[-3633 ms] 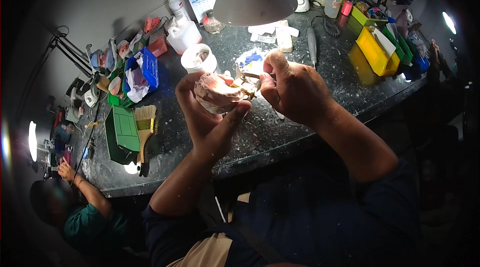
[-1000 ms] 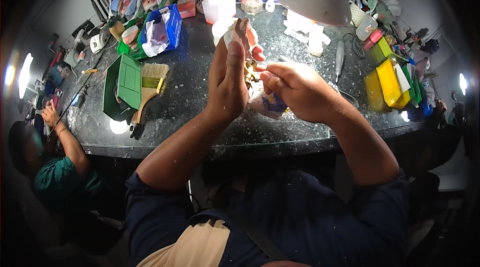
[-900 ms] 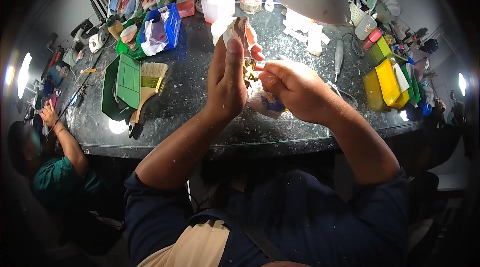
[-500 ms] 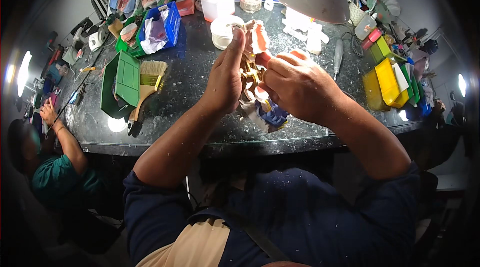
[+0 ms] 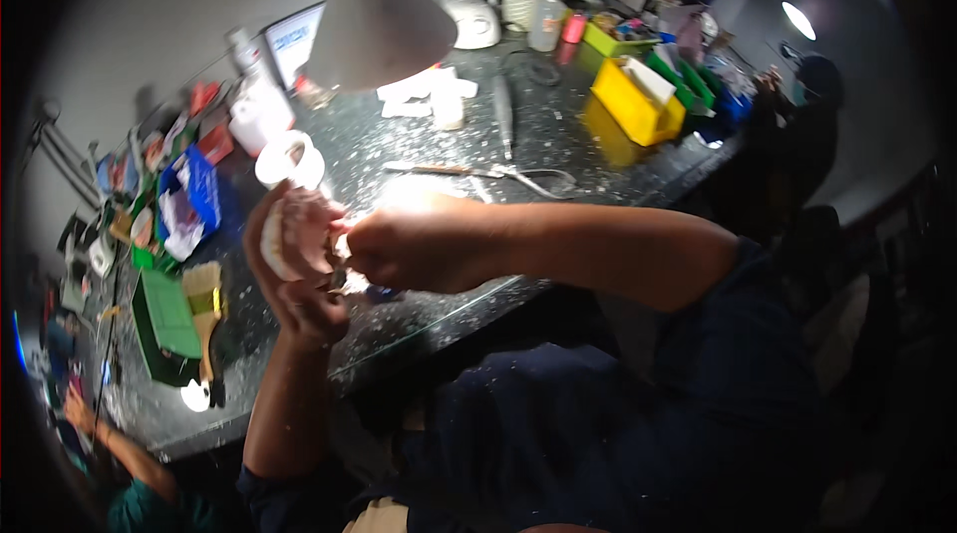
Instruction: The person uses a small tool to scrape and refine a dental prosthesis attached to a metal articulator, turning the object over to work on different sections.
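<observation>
Above the bench I hold a dental articulator, mostly covered by my fingers, with a pinkish dental model and its row of pale teeth facing up. My left hand wraps round it from the left, thumb at the near side and fingers behind the teeth. From the right, my right hand is closed against the articulator's side, its fingertips bunched at the model's edge. Glare and motion blur hide exactly what those fingertips pinch. Something blue shows on the bench just below the right hand.
A white tub stands just beyond the model. The lamp shade hangs over the bench. To the left are a green bin, a brush and a blue bin. A handpiece and yellow bin lie right; a co-worker sits far left.
My view has swung to the right and tilted. The articulator has turned so that the model's teeth now face up. My right forearm now lies more level across the bench's front edge.
</observation>
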